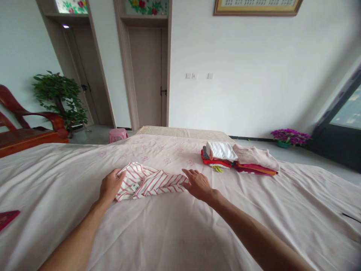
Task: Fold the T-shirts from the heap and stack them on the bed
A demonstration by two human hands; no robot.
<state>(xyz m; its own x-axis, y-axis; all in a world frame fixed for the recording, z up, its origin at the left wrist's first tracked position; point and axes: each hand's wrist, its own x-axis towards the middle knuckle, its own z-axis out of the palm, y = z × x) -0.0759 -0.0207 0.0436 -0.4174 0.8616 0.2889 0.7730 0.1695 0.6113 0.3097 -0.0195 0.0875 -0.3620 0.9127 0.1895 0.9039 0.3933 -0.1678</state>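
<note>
A white shirt with red stripes point(158, 183) lies folded into a long strip on the pale pink bedsheet point(175, 226). A small dark-and-white print or patch shows near its left end. My left hand point(111, 184) grips that left end, with the thumb on top and the other fingers partly hidden. At the narrower right end is my right hand point(199, 184), palm down, fingers stretched out and spread. Its fingertips are at the cloth's edge; whether they press on it I cannot tell.
Two stacks of folded clothes sit to the right, one topped by a white garment point(221, 150), the other by a pale pink garment point(256, 156). A dark red item point(8, 218) lies at the left edge. Beyond are a pink stool point(117, 134), a wooden chair point(34, 124) and purple flowers point(291, 135).
</note>
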